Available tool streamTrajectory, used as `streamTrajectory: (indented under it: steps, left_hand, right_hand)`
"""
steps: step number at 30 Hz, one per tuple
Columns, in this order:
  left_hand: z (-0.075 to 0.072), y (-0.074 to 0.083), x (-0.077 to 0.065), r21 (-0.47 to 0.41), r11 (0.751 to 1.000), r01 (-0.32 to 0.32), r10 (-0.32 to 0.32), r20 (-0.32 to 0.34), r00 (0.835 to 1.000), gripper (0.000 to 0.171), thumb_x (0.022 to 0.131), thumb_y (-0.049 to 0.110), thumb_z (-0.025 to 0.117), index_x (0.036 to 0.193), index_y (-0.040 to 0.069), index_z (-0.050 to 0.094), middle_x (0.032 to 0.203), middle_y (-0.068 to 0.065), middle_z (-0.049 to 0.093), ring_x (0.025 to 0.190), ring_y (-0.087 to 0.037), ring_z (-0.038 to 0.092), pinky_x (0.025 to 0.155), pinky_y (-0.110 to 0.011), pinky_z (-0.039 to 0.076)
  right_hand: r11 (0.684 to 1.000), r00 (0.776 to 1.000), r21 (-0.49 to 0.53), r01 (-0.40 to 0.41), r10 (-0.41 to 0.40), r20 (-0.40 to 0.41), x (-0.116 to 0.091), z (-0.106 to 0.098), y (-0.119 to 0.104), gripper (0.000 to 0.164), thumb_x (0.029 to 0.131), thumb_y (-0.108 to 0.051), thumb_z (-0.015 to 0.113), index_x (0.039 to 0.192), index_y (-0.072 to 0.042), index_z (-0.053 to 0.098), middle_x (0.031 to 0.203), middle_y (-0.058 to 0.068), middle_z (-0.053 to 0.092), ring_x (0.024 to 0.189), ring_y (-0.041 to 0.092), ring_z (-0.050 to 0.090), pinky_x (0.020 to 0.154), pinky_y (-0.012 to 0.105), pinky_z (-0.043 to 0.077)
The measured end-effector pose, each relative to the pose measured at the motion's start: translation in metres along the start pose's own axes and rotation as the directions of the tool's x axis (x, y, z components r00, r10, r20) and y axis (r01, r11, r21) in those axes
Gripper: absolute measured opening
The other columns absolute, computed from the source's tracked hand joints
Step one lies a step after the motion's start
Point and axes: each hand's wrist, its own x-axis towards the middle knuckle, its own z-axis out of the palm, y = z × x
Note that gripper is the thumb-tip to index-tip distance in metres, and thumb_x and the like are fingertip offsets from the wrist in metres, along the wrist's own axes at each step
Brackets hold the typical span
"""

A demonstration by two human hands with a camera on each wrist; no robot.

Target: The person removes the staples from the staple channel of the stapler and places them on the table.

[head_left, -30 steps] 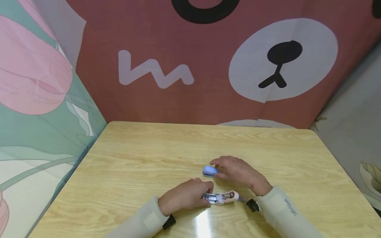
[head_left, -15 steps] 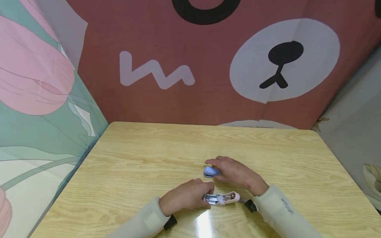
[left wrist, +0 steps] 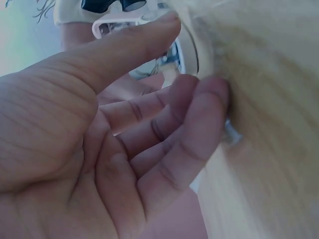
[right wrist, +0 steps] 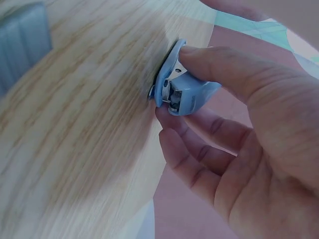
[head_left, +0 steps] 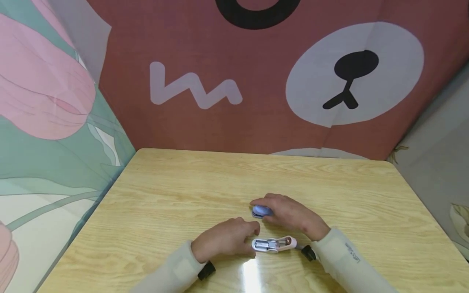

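Note:
A small blue stapler (head_left: 261,210) sits on the table past the middle, and my right hand (head_left: 293,213) pinches it. In the right wrist view, the thumb presses one side of the blue stapler (right wrist: 187,87) while fingers curl behind it. Nearer me, a white and pale pink stapler (head_left: 272,244) lies opened out, its metal magazine showing. My left hand (head_left: 227,240) is just left of its end, thumb and fingers apart. The left wrist view shows that hand (left wrist: 119,124) with nothing between thumb and bent fingers, the white stapler (left wrist: 188,52) just beyond the fingertips.
A grey ribbed strip (right wrist: 22,42), like a row of staples, lies on the wood tabletop (head_left: 190,183) near the right wrist. Printed cloth panels (head_left: 190,130) stand behind and beside the table.
My left hand has let go of the opened white stapler and drawn slightly left. My right hand has moved left over the blue stapler and taken hold of it.

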Motion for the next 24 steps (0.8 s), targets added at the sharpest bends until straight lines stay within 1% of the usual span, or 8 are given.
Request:
streamTrajectory:
  steps: [3, 7, 11, 14, 16, 19, 21, 24]
  left_hand:
    - [-0.006, -0.005, 0.000, -0.024, 1.000, 0.006, -0.006, -0.024, 1.000, 0.036, 0.086, 0.027, 0.086, 0.114, 0.014, 0.067, 0.067, 0.012, 0.053, 0.056, -0.003, 0.046, 0.052, -0.022, 0.041]
    - [-0.014, -0.013, 0.001, -0.062, 0.998, 0.001, -0.006, -0.086, 0.996, 0.034, 0.090, 0.026, 0.083, 0.115, 0.010, 0.067, 0.067, 0.011, 0.055, 0.056, -0.003, 0.049, 0.055, -0.022, 0.044]
    - [-0.020, -0.021, 0.006, -0.053, 0.998, 0.015, -0.023, -0.162, 0.987, 0.033, 0.092, 0.024, 0.080, 0.118, 0.009, 0.067, 0.070, 0.009, 0.055, 0.060, -0.005, 0.050, 0.057, -0.024, 0.044]
    - [-0.020, -0.026, 0.015, -0.033, 0.999, 0.028, -0.034, -0.198, 0.980, 0.037, 0.092, 0.024, 0.081, 0.122, 0.007, 0.067, 0.081, 0.006, 0.058, 0.069, -0.008, 0.052, 0.063, -0.025, 0.046]
    - [-0.019, -0.030, 0.022, -0.030, 0.999, 0.026, -0.032, -0.204, 0.979, 0.040, 0.092, 0.025, 0.081, 0.123, 0.005, 0.067, 0.086, 0.004, 0.060, 0.074, -0.009, 0.051, 0.067, -0.025, 0.046]
    - [-0.019, -0.033, 0.032, -0.064, 0.998, 0.018, -0.030, -0.193, 0.981, 0.039, 0.091, 0.025, 0.082, 0.121, 0.004, 0.068, 0.083, 0.003, 0.059, 0.071, -0.009, 0.050, 0.066, -0.025, 0.044]
    - [-0.020, -0.035, 0.037, -0.099, 0.995, 0.007, -0.026, -0.189, 0.982, 0.033, 0.091, 0.022, 0.081, 0.116, 0.004, 0.070, 0.074, 0.004, 0.057, 0.064, -0.008, 0.048, 0.060, -0.024, 0.041]
    - [-0.019, -0.037, 0.042, -0.142, 0.990, -0.010, -0.018, -0.190, 0.982, 0.018, 0.091, 0.017, 0.081, 0.101, 0.006, 0.071, 0.065, 0.006, 0.053, 0.055, -0.006, 0.045, 0.054, -0.023, 0.036]
  right_hand:
    - [1.000, 1.000, -0.001, 0.011, -0.011, -0.001, 0.001, -0.001, 0.001, 0.046, 0.095, -0.008, 0.074, 0.139, -0.016, 0.063, 0.112, -0.002, 0.065, 0.099, 0.014, 0.060, 0.090, 0.042, 0.053]
    - [1.000, 1.000, -0.005, 0.018, -0.018, -0.001, 0.001, -0.001, 0.001, 0.045, 0.095, -0.007, 0.075, 0.137, -0.019, 0.065, 0.110, -0.004, 0.065, 0.097, 0.012, 0.060, 0.089, 0.041, 0.053]
    - [1.000, 1.000, 0.000, 0.011, -0.011, -0.005, 0.001, -0.002, 0.001, 0.049, 0.094, -0.005, 0.076, 0.138, -0.022, 0.065, 0.108, -0.005, 0.066, 0.095, 0.011, 0.060, 0.086, 0.040, 0.054]
    - [1.000, 1.000, -0.005, 0.013, -0.013, -0.005, 0.000, -0.002, 0.001, 0.051, 0.094, -0.004, 0.075, 0.140, -0.021, 0.064, 0.110, -0.002, 0.068, 0.096, 0.013, 0.062, 0.086, 0.041, 0.054]
    - [1.000, 1.000, -0.017, 0.008, -0.008, 0.000, -0.002, -0.002, 0.001, 0.050, 0.094, -0.003, 0.075, 0.140, -0.018, 0.064, 0.110, -0.001, 0.069, 0.097, 0.014, 0.063, 0.087, 0.040, 0.054]
    - [1.000, 1.000, -0.028, -0.008, 0.007, -0.005, -0.002, -0.003, 0.000, 0.044, 0.092, -0.001, 0.076, 0.133, -0.014, 0.067, 0.108, 0.000, 0.070, 0.095, 0.014, 0.064, 0.086, 0.039, 0.055]
    - [0.999, 1.000, -0.033, -0.007, 0.007, -0.019, 0.001, -0.002, -0.002, 0.039, 0.089, 0.001, 0.078, 0.126, -0.012, 0.069, 0.105, 0.000, 0.071, 0.092, 0.012, 0.064, 0.084, 0.038, 0.055]
    - [0.999, 0.999, -0.035, 0.008, -0.009, -0.041, 0.006, -0.001, -0.006, 0.031, 0.087, 0.003, 0.080, 0.113, -0.010, 0.071, 0.101, -0.001, 0.072, 0.087, 0.010, 0.063, 0.081, 0.035, 0.055]
